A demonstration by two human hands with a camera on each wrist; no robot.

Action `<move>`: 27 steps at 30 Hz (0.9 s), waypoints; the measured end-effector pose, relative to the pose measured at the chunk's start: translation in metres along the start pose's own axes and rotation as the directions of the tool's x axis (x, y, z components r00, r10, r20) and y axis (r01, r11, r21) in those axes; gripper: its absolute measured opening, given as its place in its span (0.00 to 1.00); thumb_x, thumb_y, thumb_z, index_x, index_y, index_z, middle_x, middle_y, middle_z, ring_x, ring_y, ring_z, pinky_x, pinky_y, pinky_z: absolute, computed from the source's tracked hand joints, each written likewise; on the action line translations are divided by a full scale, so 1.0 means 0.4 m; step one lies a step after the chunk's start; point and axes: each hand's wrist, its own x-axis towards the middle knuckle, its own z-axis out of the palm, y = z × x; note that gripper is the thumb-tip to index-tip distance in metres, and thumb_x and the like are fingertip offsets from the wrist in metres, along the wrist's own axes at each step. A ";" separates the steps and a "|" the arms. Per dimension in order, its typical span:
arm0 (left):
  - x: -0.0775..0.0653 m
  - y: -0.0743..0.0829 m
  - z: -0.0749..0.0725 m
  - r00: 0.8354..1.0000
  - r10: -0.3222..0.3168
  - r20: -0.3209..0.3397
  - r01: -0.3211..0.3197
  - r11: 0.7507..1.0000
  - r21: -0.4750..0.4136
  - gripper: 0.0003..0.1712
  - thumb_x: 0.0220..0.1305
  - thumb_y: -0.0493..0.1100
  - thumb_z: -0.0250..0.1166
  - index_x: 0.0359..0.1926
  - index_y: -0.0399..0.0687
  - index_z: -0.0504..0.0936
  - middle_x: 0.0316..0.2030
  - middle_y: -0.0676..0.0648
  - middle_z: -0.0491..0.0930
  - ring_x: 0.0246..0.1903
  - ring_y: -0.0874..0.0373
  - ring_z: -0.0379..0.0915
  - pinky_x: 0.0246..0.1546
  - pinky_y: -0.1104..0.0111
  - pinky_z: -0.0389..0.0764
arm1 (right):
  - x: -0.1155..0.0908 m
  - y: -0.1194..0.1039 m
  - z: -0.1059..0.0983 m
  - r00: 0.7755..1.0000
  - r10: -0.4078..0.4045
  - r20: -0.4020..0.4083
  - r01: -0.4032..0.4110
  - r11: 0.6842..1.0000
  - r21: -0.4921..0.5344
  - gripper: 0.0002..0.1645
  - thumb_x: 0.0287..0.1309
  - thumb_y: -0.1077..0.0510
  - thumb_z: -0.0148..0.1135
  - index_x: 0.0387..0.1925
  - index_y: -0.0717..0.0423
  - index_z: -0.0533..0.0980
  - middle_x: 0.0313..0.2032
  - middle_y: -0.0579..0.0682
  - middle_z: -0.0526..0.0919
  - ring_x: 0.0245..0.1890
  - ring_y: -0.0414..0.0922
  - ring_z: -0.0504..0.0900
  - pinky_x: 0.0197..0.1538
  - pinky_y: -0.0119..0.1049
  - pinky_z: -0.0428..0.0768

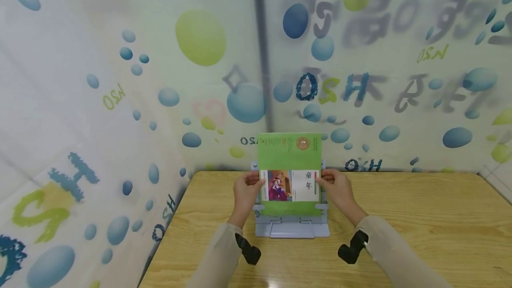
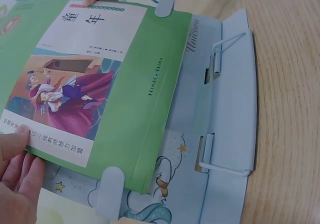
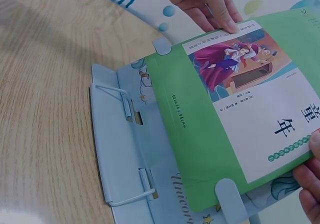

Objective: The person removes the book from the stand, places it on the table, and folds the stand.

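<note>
A green book (image 1: 290, 154) with a picture of figures in purple on its cover stands upright against a pale blue book stand (image 1: 292, 230). My left hand (image 1: 245, 192) pinches the book's left edge, thumb on the cover and fingers behind. On the opposite edge my right hand (image 1: 338, 190) pinches it the same way. Two pale clips (image 2: 109, 191) of the stand overlap the lower cover at its sides. Behind the book, the stand's back plate (image 3: 165, 154) shows a unicorn print, mostly hidden by the book.
The stand rests on a wooden table (image 1: 420, 226) near its back edge. Directly behind it hangs a curtain (image 1: 224, 79) printed with blue and green bubbles, which also runs down the left side. Wire supports (image 2: 212, 154) lie along the stand's front ledge.
</note>
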 end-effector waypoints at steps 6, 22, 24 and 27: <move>0.004 0.008 0.004 1.000 0.003 -0.012 -0.003 1.000 -0.022 0.14 0.48 0.29 0.69 0.38 0.31 0.79 0.32 0.41 0.80 0.32 0.52 0.75 0.35 0.67 0.78 | 0.009 -0.006 -0.002 1.000 -0.015 -0.012 0.015 1.000 -0.013 0.17 0.56 0.61 0.62 0.43 0.71 0.73 0.35 0.60 0.79 0.36 0.51 0.77 0.35 0.34 0.76; 0.021 0.041 0.007 1.000 -0.010 -0.017 0.010 1.000 -0.002 0.14 0.49 0.32 0.69 0.40 0.35 0.80 0.34 0.42 0.79 0.35 0.52 0.75 0.38 0.66 0.78 | 0.020 -0.030 -0.014 1.000 -0.007 -0.015 0.007 1.000 0.002 0.17 0.58 0.60 0.60 0.44 0.70 0.73 0.37 0.61 0.78 0.37 0.51 0.76 0.37 0.36 0.76; 0.023 0.040 0.007 1.000 0.011 -0.023 -0.011 1.000 -0.011 0.14 0.48 0.31 0.69 0.39 0.34 0.79 0.33 0.41 0.80 0.34 0.51 0.76 0.37 0.65 0.78 | 0.022 -0.033 -0.015 1.000 -0.014 -0.018 0.014 1.000 0.006 0.17 0.58 0.60 0.60 0.44 0.70 0.72 0.37 0.62 0.78 0.37 0.52 0.76 0.37 0.36 0.76; 0.027 0.040 0.007 0.999 0.027 -0.028 -0.028 1.000 -0.012 0.15 0.48 0.30 0.69 0.39 0.33 0.79 0.33 0.41 0.80 0.34 0.51 0.76 0.37 0.66 0.78 | 0.023 -0.040 -0.017 1.000 -0.019 -0.020 0.020 1.000 0.009 0.17 0.58 0.61 0.60 0.44 0.71 0.72 0.38 0.62 0.78 0.37 0.52 0.76 0.37 0.35 0.76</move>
